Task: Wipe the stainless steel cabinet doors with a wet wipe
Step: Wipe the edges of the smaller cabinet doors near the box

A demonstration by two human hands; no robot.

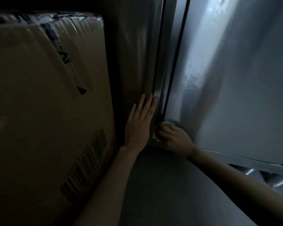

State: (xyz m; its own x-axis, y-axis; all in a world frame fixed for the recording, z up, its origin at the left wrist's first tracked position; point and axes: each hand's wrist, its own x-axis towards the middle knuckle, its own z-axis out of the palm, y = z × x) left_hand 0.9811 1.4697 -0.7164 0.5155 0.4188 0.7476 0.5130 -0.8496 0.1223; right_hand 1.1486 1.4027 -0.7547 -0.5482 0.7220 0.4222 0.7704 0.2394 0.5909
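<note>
Head view shows the wet wipe bunched into a white wad at the bottom inner corner of the right door, just beside the dark vertical seam between the two stainless panels. We find the right hand with its fingers curled around the wad, pressing it to the steel; we judge the bunching gives a firmer pad for working into the corner and along the door edge. Higher up, the right door carries pale smears in the glare, which we judge to be residue not yet dealt with. The left hand lies flat on the left door, fingers straight and together, tips at that door's inner edge, holding nothing; we judge it braces the panel against the pressure of wiping. A large cardboard box stands close against the left door's outer side, leaving the left arm little room. The grey floor runs beneath both forearms. Lighting is poor; the left door's condition cannot be assessed.
</note>
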